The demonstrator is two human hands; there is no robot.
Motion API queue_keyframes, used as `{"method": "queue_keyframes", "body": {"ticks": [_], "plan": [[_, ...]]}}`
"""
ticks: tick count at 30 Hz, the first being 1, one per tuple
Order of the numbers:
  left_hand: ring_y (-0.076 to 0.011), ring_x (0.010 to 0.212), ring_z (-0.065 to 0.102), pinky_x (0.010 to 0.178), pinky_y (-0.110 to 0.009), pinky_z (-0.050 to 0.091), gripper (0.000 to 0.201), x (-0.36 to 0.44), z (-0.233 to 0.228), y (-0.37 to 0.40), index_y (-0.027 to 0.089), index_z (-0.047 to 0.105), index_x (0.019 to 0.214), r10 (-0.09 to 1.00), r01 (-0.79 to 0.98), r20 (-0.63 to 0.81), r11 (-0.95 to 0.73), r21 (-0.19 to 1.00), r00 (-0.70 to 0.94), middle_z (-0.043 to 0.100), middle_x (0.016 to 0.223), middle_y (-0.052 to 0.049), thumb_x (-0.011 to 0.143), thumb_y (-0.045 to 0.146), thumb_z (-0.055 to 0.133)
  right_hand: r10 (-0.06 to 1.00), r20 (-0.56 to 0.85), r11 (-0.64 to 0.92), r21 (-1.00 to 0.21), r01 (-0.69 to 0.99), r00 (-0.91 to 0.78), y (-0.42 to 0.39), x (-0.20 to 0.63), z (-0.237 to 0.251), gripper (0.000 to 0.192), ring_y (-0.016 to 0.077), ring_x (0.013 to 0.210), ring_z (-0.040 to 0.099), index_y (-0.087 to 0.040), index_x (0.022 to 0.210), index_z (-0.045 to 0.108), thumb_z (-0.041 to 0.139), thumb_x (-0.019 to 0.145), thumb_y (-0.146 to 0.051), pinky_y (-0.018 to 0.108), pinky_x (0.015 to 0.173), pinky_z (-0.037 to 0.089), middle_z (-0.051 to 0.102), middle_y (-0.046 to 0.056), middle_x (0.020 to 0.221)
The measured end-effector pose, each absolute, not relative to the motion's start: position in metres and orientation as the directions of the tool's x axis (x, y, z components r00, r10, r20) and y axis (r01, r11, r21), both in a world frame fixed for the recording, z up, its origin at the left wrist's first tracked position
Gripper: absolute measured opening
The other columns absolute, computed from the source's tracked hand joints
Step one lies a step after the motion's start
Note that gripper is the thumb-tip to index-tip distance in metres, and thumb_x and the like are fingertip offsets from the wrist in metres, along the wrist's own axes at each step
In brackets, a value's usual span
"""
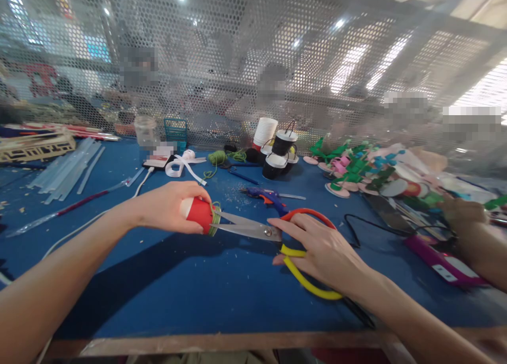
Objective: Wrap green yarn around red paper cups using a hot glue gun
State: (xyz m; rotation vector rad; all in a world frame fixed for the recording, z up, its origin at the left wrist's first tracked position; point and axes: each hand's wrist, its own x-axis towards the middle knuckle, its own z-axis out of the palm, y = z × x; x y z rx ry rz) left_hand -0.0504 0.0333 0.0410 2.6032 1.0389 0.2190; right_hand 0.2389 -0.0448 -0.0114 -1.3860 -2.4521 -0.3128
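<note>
My left hand (pixel 176 208) grips a small red paper cup (pixel 199 215) lying on its side, with green yarn (pixel 215 219) wound around its rim end. In my right hand (pixel 317 245) is a pair of scissors (pixel 253 230) with one orange-red handle and one yellow handle. The blades are parted and their tips reach the yarn-wrapped edge of the cup; whether they touch the yarn I cannot tell. Just beyond the scissors lies a blue glue gun (pixel 263 195) on the blue table (pixel 190 295).
White ribbon (pixel 174 167), a ball of green yarn (pixel 217 157) and stacked black-and-white cups (pixel 275 166) stand toward the back. Glue sticks (pixel 71 171) lie left. Green and pink crafts (pixel 348 166), a purple power strip (pixel 439 261) and another person's arm (pixel 471 237) are right. Perforated metal mesh (pixel 222 52) rises behind.
</note>
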Motion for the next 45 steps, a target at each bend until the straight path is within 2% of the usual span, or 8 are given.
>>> {"method": "queue_keyframes", "body": {"ticks": [6, 11, 16, 25, 36, 40, 45], "plan": [[-0.0171, 0.087, 0.055, 0.08, -0.027, 0.04, 0.041, -0.05, 0.039, 0.033, 0.021, 0.058, 0.101, 0.649, 0.595, 0.048, -0.723, 0.352, 0.759, 0.058, 0.098, -0.003, 0.064, 0.039, 0.062, 0.767, 0.357, 0.562, 0.026, 0.827, -0.533, -0.046, 0.238, -0.007, 0.055, 0.0195, 0.072, 0.06, -0.018, 0.113, 0.056, 0.061, 0.069, -0.051, 0.029, 0.058, 0.05, 0.06, 0.008, 0.084], [-0.0163, 0.09, 0.054, 0.081, -0.027, 0.039, 0.052, -0.052, 0.035, 0.035, 0.025, 0.05, 0.117, 0.604, 0.537, 0.097, -0.761, 0.364, 0.791, 0.055, 0.103, -0.003, 0.068, 0.036, 0.062, 0.729, 0.398, 0.587, 0.057, 0.808, -0.557, -0.047, 0.239, -0.003, 0.053, 0.0186, 0.073, 0.06, -0.016, 0.111, 0.057, 0.064, 0.068, -0.047, 0.028, 0.061, 0.051, 0.06, 0.008, 0.084], [-0.0153, 0.088, 0.054, 0.08, -0.026, 0.04, 0.042, -0.053, 0.036, 0.036, 0.028, 0.057, 0.111, 0.585, 0.517, 0.065, -0.758, 0.397, 0.808, 0.052, 0.105, -0.003, 0.07, 0.032, 0.061, 0.739, 0.397, 0.574, 0.052, 0.817, -0.544, -0.048, 0.242, -0.002, 0.055, 0.0188, 0.073, 0.061, -0.016, 0.11, 0.058, 0.068, 0.065, -0.046, 0.028, 0.061, 0.052, 0.061, 0.008, 0.084], [-0.0153, 0.085, 0.055, 0.078, -0.027, 0.042, 0.05, -0.053, 0.033, 0.035, 0.023, 0.055, 0.114, 0.575, 0.491, 0.102, -0.767, 0.412, 0.812, 0.054, 0.102, -0.004, 0.066, 0.034, 0.063, 0.741, 0.356, 0.597, 0.038, 0.801, -0.569, -0.05, 0.245, 0.005, 0.057, 0.0191, 0.07, 0.06, -0.013, 0.11, 0.06, 0.07, 0.062, -0.043, 0.029, 0.059, 0.052, 0.06, 0.009, 0.081], [-0.0146, 0.089, 0.055, 0.081, -0.025, 0.043, 0.05, -0.047, 0.04, 0.027, 0.026, 0.056, 0.113, 0.526, 0.448, 0.009, -0.733, 0.512, 0.851, 0.053, 0.105, -0.002, 0.064, 0.031, 0.065, 0.686, 0.343, 0.69, -0.026, 0.724, -0.641, -0.042, 0.241, 0.007, 0.048, 0.0174, 0.069, 0.055, -0.015, 0.11, 0.059, 0.063, 0.072, -0.043, 0.028, 0.059, 0.05, 0.056, 0.007, 0.077], [-0.014, 0.087, 0.057, 0.078, -0.023, 0.044, 0.05, -0.046, 0.038, 0.027, 0.026, 0.056, 0.112, 0.503, 0.417, -0.017, -0.697, 0.584, 0.864, 0.054, 0.105, -0.002, 0.064, 0.033, 0.066, 0.65, 0.374, 0.712, 0.004, 0.702, -0.661, -0.04, 0.237, 0.007, 0.045, 0.0169, 0.067, 0.054, -0.015, 0.109, 0.059, 0.058, 0.075, -0.045, 0.028, 0.058, 0.048, 0.056, 0.008, 0.075], [-0.0145, 0.087, 0.057, 0.077, -0.023, 0.044, 0.051, -0.046, 0.038, 0.027, 0.026, 0.056, 0.112, 0.504, 0.416, -0.03, -0.676, 0.608, 0.863, 0.054, 0.105, -0.002, 0.063, 0.035, 0.067, 0.623, 0.41, 0.71, 0.061, 0.702, -0.666, -0.042, 0.234, 0.01, 0.039, 0.0144, 0.06, 0.053, -0.014, 0.107, 0.059, 0.05, 0.081, -0.043, 0.024, 0.052, 0.045, 0.056, 0.006, 0.07]]}}
